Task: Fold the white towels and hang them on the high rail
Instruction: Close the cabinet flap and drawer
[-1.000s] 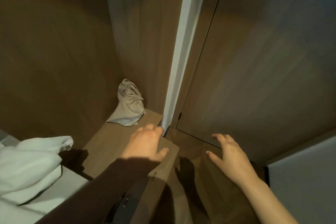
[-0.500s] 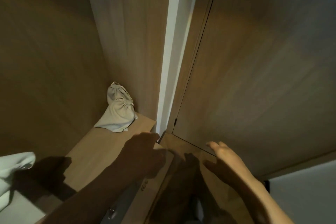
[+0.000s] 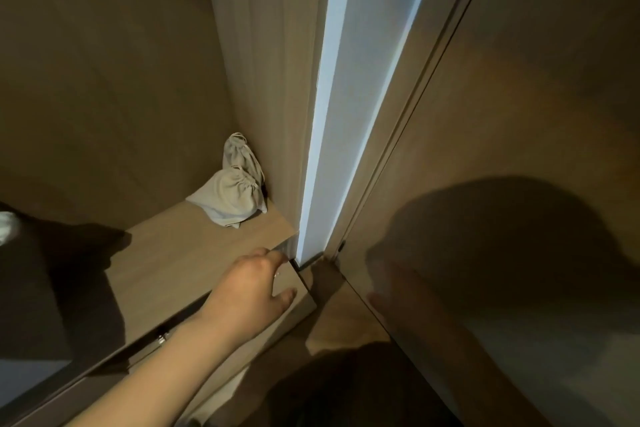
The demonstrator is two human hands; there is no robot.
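Towel [image 3: 6, 227] far left, left hand [image 3: 249, 291] well apart

Dim alcove, wood-panelled walls [image 3: 104, 80]. Pale vertical light strip [image 3: 332, 114] in corner. Wooden shelf [image 3: 180, 253] bears two drawstring pouches [image 3: 232, 194].

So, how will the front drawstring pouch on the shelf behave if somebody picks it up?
Probably floppy: the front drawstring pouch is creased cloth and slumps on the shelf. It looks light, though its contents are hidden. It should not roll, since it lies low and wide, with a second pouch close behind.
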